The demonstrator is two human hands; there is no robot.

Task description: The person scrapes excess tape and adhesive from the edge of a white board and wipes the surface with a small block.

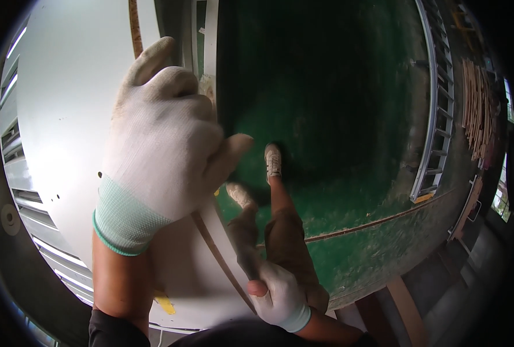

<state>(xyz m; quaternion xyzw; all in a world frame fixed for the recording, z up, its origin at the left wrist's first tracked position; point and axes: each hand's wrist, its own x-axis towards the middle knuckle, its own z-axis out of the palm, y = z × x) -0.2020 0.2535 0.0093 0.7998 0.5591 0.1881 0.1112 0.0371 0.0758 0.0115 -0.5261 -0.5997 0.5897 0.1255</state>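
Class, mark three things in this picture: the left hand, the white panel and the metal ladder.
Left hand [163, 139]: head view, on the back of the hand.
White panel [72, 104]: head view, on its broad flat face.
Metal ladder [434, 104]: head view, on its left side rail.

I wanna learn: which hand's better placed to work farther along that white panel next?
Probably the left hand: it's farther forward over the white panel; the right hand sits farther back.
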